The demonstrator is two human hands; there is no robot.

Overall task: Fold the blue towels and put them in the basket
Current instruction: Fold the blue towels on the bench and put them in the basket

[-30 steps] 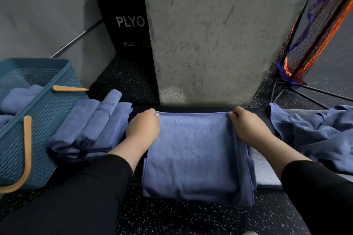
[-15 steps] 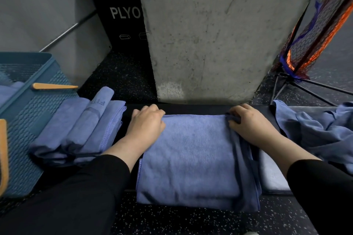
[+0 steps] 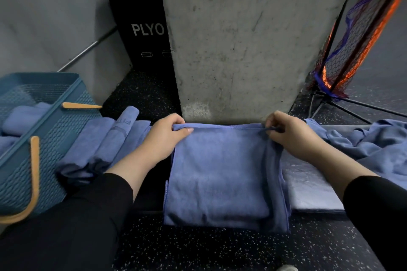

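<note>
A half-folded blue towel (image 3: 222,174) lies flat in front of me on a dark bench. My left hand (image 3: 165,136) pinches its far left corner. My right hand (image 3: 288,134) pinches its far right corner, and the far edge is lifted slightly between them. Several folded blue towels (image 3: 103,145) lie stacked to the left, beside the teal mesh basket (image 3: 44,130) with tan handles. The basket holds folded blue towels (image 3: 22,116). A loose, crumpled blue towel (image 3: 370,145) lies at the right.
A concrete pillar (image 3: 246,39) rises just behind the towel. A black box marked PLYO (image 3: 143,28) stands at the back left. An orange and blue net on a metal stand (image 3: 352,39) is at the right. The floor is black speckled rubber (image 3: 198,248).
Both hands went from lying on the towel's far corners to pinching them, and the far edge has lifted a little. The view has shifted slightly.
</note>
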